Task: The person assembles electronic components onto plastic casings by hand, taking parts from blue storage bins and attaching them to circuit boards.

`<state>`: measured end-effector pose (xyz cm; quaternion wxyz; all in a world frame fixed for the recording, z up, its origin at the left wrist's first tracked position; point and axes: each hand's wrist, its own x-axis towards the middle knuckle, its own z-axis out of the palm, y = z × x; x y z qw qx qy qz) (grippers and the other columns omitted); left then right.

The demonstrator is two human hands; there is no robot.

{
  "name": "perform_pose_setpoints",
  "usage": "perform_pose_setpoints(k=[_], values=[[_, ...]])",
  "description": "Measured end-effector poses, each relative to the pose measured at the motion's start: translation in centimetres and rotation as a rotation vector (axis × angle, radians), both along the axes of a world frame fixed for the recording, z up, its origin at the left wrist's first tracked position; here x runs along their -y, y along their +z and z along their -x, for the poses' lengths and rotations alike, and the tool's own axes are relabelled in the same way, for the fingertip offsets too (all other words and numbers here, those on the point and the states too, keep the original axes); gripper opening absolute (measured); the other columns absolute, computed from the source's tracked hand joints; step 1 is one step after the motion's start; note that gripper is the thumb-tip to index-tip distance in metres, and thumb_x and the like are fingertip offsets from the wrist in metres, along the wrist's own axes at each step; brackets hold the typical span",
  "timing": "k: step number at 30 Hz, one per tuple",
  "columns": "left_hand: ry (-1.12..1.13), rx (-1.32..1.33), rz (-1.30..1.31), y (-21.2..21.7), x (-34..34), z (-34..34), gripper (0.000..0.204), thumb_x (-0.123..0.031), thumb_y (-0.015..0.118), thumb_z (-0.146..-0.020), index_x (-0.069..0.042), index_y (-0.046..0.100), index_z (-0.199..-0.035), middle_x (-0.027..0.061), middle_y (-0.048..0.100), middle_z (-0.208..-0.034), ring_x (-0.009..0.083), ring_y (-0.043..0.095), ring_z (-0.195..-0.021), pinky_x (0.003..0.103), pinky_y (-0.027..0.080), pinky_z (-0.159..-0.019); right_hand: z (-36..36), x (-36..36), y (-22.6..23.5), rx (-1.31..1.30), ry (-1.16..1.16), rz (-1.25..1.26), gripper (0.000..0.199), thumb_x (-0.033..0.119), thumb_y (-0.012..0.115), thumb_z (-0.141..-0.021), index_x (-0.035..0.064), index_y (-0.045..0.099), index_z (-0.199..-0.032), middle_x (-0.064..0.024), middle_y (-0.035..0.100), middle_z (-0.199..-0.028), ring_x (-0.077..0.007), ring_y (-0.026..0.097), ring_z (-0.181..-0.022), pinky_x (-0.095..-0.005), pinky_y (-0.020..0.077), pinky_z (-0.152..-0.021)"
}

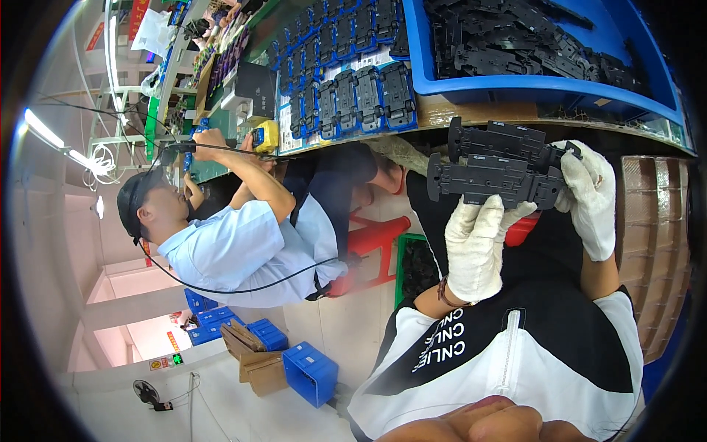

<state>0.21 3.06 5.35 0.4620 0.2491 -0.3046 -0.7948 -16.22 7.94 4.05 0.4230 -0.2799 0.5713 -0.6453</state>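
Black plates (486, 178) gripped by fingers of left hand (475, 247) and right hand (591, 190). Upper centre: toy cars (367, 96) laid in rows, seemingly done. Upper right: loose plates (508, 51) left in bin (530, 88).

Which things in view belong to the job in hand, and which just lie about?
Work, apparently:
- two black plastic car bases, in white-gloved hands
- large blue plastic bin of black plastic parts

Lying about, apparently:
- brown cardboard boxes
- blue plastic floor crate

White on my gloves (475, 247), black on these plates (486, 179)! Blue on the bin (515, 88), blue and black on the toy cars (367, 99), black and white on my jacket (567, 331), red on the stool (377, 237)!
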Motion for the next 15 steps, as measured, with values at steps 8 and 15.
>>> perform_pose_setpoints(k=[8,15], values=[[-0.057,-0.087,-0.091,-0.16,0.34,-0.28,0.027,-0.007,0.049,-0.093,0.001,0.053,-0.118,0.0152,0.063,-0.109,0.0304,0.064,-0.098,0.049,0.051,-0.095,-0.39,0.25,-0.85,-0.079,-0.066,0.079,0.031,0.027,0.061,-0.09,0.0007,0.067,-0.105,0.0007,0.062,-0.08,-0.0053,0.053,-0.07,-0.0201,0.0415,-0.062],[-0.104,-0.149,-0.052,-0.52,0.42,-0.59,0.04,-0.006,0.051,-0.085,0.004,0.048,-0.124,0.0181,0.059,-0.118,0.0314,0.06,-0.106,0.049,0.048,-0.098,-0.53,0.24,-0.76,-0.106,-0.069,0.094,0.033,0.029,0.059,-0.092,-0.0006,0.066,-0.106,-0.0004,0.063,-0.084,-0.0066,0.054,-0.072,-0.0206,0.0419,-0.065]])
